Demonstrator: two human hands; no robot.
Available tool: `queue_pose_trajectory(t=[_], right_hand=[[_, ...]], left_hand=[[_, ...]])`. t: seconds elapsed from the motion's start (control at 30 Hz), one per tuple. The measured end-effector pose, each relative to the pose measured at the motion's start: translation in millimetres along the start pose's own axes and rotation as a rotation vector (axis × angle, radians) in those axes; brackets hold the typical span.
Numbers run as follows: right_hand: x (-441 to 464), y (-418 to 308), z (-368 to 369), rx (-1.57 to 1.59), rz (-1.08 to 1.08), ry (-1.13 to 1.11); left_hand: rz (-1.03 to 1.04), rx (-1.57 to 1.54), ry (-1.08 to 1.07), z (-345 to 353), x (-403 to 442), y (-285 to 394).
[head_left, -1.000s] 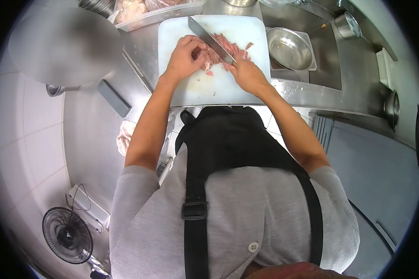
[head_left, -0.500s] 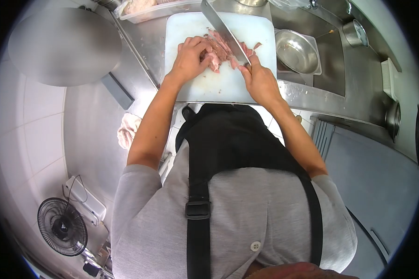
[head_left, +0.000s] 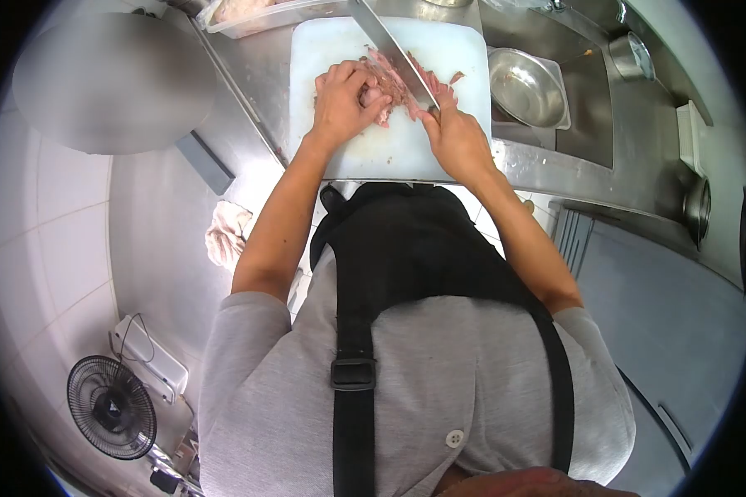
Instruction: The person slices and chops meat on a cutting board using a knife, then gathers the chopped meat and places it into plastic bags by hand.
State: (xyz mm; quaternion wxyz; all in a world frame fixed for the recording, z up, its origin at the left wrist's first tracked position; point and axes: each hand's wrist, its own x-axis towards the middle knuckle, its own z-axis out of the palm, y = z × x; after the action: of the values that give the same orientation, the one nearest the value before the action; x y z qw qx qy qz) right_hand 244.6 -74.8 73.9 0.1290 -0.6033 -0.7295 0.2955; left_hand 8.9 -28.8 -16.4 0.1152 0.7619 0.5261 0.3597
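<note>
On a white cutting board (head_left: 365, 161) lies reddish-brown meat (head_left: 394, 87), partly cut into thin strips. My left hand (head_left: 344, 106) is curled over the meat's left part, its fingers and thumb closed round a piece. A wide-bladed knife (head_left: 389, 51) slants across the board, its tip toward the far edge. Its handle is mostly hidden in my right hand (head_left: 458, 141), which is closed on it at the board's right side. Cut strips (head_left: 440, 85) lie right of the blade, and the uncut meat is on its left.
A steel bowl (head_left: 526, 87) stands in the sink (head_left: 593, 137) at the right. At the back left is a plastic tub (head_left: 265, 18) of pale meat. A grey block (head_left: 205, 162) and a crumpled cloth (head_left: 228, 234) lie at left, with a black fan (head_left: 111, 407) lower down.
Since a second ago the view has shifted, so the board appears slightly higher and further right. The blade has moved a little along the meat. Both hands keep their hold.
</note>
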Motion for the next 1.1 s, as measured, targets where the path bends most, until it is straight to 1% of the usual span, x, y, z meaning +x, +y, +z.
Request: queue_pose_trajectory(t=[0.03, 0.1, 0.17, 0.23, 0.3, 0.33, 0.43, 0.53, 0.63, 0.77, 0.87, 0.93, 1.0, 1.03, 1.1], right_hand=[[-2, -5, -2, 0.014, 0.006, 0.014], [10, 18, 32, -0.072, 0.036, -0.038], [22, 28, 41, -0.100, 0.035, -0.054], [23, 31, 39, -0.068, 0.006, -0.062], [21, 28, 33, -0.069, 0.016, -0.067], [22, 24, 27, -0.070, 0.016, -0.071], [13, 6, 11, -0.023, 0.007, -0.038], [3, -14, -6, 0.035, 0.003, 0.005], [15, 15, 32, -0.042, 0.062, -0.092], [23, 34, 44, -0.038, 0.009, -0.091], [27, 26, 28, -0.035, -0.008, -0.083], [17, 3, 9, -0.030, 0.013, -0.095], [6, -17, -7, 0.021, 0.010, -0.037], [2, -22, -8, 0.047, 0.010, -0.012], [14, -3, 18, -0.009, 0.018, -0.057]], left_hand=[[0.008, 0.008, 0.017, 1, 0, 0], [-0.013, 0.037, -0.008, 4, 0, 1], [-0.006, 0.064, 0.003, 5, 5, 1], [0.002, 0.086, 0.036, 7, 1, 5], [-0.016, 0.083, 0.018, 8, 0, 7], [-0.028, 0.085, 0.012, 7, 1, 7], [-0.007, -0.014, 0.087, 2, -1, 6], [-0.021, -0.019, 0.071, -5, -4, 3], [-0.024, -0.029, -0.010, -1, -6, -3], [-0.003, -0.012, -0.005, 2, -11, -6], [-0.003, -0.018, -0.012, -4, -4, -7], [-0.023, -0.022, -0.016, -13, -4, -4], [-0.028, -0.027, -0.027, -14, -6, -7], [-0.034, -0.030, -0.034, -14, -8, -8], [-0.032, -0.039, -0.033, -9, -9, -14]])
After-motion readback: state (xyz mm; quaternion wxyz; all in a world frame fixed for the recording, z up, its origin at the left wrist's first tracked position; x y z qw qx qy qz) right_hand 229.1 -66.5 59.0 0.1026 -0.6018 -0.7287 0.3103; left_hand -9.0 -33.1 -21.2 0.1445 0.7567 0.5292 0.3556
